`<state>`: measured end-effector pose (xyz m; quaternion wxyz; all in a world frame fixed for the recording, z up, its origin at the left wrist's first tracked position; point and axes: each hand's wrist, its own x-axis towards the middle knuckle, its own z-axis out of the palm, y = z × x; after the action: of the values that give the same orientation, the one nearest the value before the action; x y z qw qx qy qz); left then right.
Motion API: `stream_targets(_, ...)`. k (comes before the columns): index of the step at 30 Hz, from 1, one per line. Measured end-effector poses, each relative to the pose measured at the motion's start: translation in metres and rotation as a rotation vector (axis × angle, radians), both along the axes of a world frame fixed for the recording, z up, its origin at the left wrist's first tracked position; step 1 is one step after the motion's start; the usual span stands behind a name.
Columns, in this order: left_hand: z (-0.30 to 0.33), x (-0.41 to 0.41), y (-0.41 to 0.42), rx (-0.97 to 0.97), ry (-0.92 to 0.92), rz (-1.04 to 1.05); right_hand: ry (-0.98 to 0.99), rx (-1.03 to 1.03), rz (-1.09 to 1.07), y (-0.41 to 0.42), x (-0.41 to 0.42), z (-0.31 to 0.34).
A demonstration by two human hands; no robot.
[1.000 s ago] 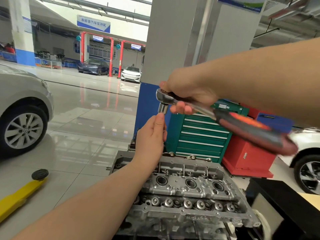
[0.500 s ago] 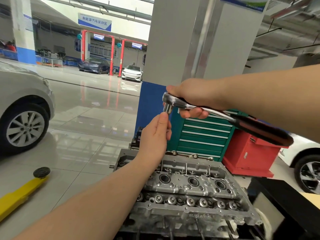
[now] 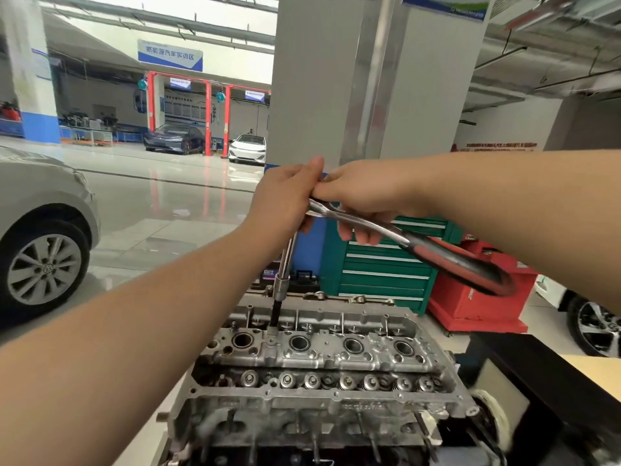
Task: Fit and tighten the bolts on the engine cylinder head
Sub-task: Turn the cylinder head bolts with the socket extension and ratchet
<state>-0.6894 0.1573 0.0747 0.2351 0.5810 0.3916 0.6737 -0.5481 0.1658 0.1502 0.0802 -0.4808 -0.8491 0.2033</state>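
The grey aluminium cylinder head [image 3: 319,371] lies low in the middle, with valve springs and spark plug wells showing. A chrome extension bar [image 3: 285,264] with a dark socket at its foot stands in a bolt hole near the head's far left side. My left hand [image 3: 282,203] grips the top of the bar where the ratchet head sits. My right hand [image 3: 363,200] holds the chrome ratchet wrench [image 3: 420,247] by its shaft near the head, and its red and black handle points down right. The bolt under the socket is hidden.
A green drawer cabinet [image 3: 383,270] and a red tool chest [image 3: 480,304] stand behind the engine. A black bench [image 3: 554,381] is at the right. A silver car [image 3: 43,237] is parked left, and a grey pillar [image 3: 319,95] rises behind my hands.
The ratchet head has come together with the top of the extension bar. My left hand rose from the bar's top to cover that joint, and the view dropped toward the cylinder head.
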Motion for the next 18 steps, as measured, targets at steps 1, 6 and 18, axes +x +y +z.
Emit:
stream_targets(1, -0.001, -0.001, 0.003, -0.007, -0.025, -0.013, -0.011, -0.026, 0.023, -0.003, 0.006, 0.000)
stream_targets(6, -0.006, 0.001, 0.007, -0.027, -0.155, -0.067, -0.254, 0.071, 0.124, -0.016, 0.034, 0.013)
stream_targets(18, -0.014, -0.009, -0.011, -0.095, -0.189, 0.060, -0.463, 0.795, 0.027, 0.029, -0.005, -0.011)
